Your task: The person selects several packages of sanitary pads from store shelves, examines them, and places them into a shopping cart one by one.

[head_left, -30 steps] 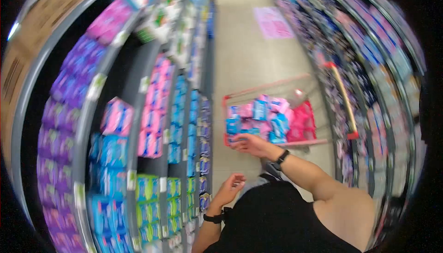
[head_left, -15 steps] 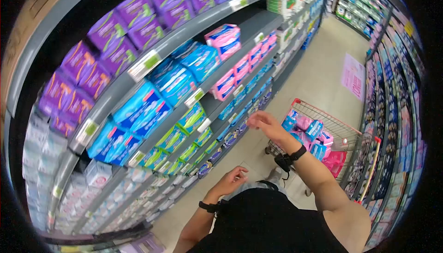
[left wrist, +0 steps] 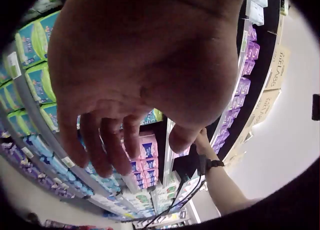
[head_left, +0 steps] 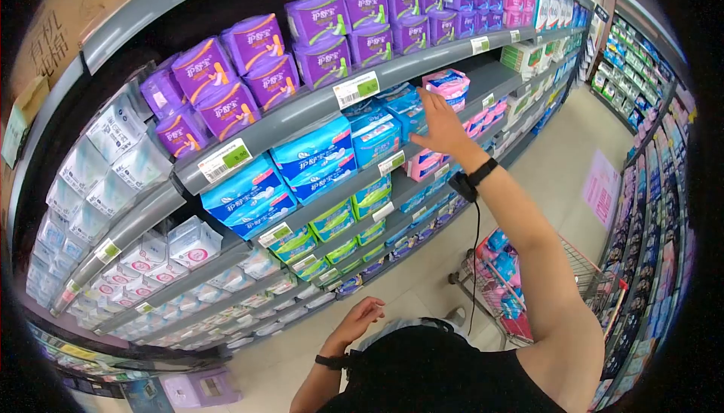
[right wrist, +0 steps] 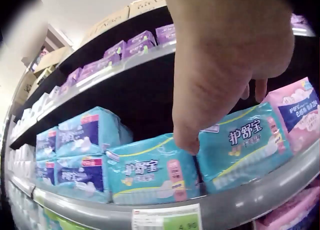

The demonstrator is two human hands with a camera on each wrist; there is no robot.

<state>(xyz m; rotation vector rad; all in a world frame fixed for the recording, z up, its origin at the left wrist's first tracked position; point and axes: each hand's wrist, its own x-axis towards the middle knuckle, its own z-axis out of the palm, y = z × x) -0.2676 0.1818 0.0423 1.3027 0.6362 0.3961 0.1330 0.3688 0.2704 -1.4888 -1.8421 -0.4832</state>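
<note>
My right hand [head_left: 446, 128] reaches over the middle shelf with its fingers extended, right at the teal packs of sanitary pads. In the right wrist view its thumb comes down at the gap between the right teal pack [right wrist: 245, 145] and the left teal pack [right wrist: 150, 171]. The other fingers reach over the top of the right pack, partly hidden behind the palm. A pink pack [right wrist: 297, 110] stands just right of it. My left hand [head_left: 357, 322] hangs in front of the body, fingers loosely bent, holding nothing.
Purple packs [head_left: 320, 17] fill the shelf above, behind a grey shelf edge [head_left: 302, 115]. Larger blue packs [head_left: 313, 158] sit left of the teal ones. A shopping cart [head_left: 584, 266] with pink and blue packs stands at the right. Opposite runs another stocked shelf [head_left: 641, 209].
The view has turned left toward the shelf. My right hand has moved from over the cart up to the teal packs. My left hand still hangs near the body.
</note>
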